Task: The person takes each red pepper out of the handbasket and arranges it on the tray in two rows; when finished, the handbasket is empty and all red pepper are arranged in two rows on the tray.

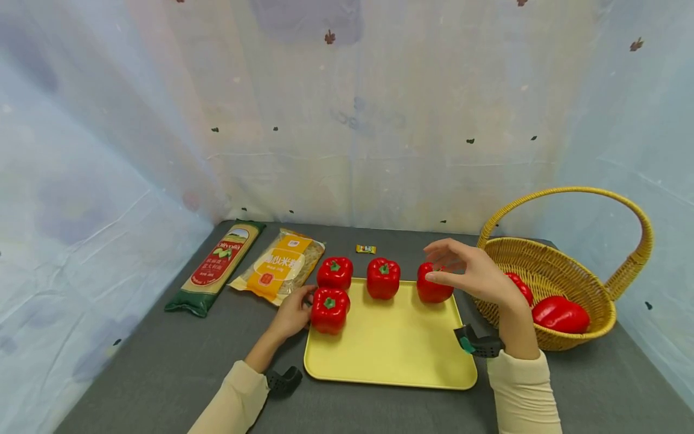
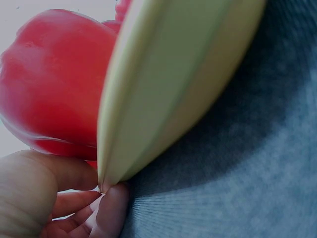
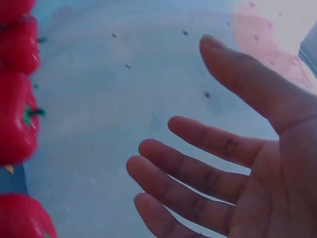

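Note:
Several red bell peppers are on a yellow tray. One pepper sits at its left side, another just behind it, a third at the back middle. My left hand pinches the tray's left rim beside the front-left pepper; the left wrist view shows thumb and fingers on either side of that rim. Above the back-right pepper, partly covering it, is my right hand. Its fingers are spread, and nothing is in them in the right wrist view.
At the right stands a wicker basket with a tall handle, holding red peppers. Left of the tray lie a yellow-labelled bag of grain and a green-and-red packet. A small wrapped packet lies behind the tray.

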`<state>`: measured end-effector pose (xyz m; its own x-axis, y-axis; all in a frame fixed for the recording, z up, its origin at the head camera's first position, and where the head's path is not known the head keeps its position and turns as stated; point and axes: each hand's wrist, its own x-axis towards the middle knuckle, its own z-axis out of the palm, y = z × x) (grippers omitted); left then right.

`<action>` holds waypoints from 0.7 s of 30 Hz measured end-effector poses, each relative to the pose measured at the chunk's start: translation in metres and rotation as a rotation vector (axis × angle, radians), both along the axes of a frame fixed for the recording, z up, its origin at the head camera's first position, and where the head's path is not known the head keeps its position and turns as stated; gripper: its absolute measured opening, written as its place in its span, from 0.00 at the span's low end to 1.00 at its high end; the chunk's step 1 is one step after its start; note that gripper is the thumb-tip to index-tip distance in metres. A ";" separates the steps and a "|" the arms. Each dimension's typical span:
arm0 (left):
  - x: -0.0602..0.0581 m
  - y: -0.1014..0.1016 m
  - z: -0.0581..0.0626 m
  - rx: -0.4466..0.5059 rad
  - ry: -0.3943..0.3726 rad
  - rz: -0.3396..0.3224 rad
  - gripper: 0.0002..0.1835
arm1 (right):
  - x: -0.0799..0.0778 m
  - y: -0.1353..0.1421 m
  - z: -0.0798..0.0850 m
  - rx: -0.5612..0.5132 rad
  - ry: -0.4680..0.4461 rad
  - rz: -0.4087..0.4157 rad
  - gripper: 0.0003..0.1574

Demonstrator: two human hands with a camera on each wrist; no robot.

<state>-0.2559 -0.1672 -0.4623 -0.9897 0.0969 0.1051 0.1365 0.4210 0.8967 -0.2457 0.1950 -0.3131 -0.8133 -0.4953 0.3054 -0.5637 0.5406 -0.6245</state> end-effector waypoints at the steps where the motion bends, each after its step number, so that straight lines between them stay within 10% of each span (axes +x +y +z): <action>1: 0.000 0.000 0.000 0.000 0.000 0.000 0.27 | 0.001 0.005 0.001 -0.001 0.009 -0.008 0.27; 21: 0.000 0.000 -0.002 0.003 0.003 -0.010 0.28 | 0.004 0.098 0.003 0.048 -0.079 -0.130 0.32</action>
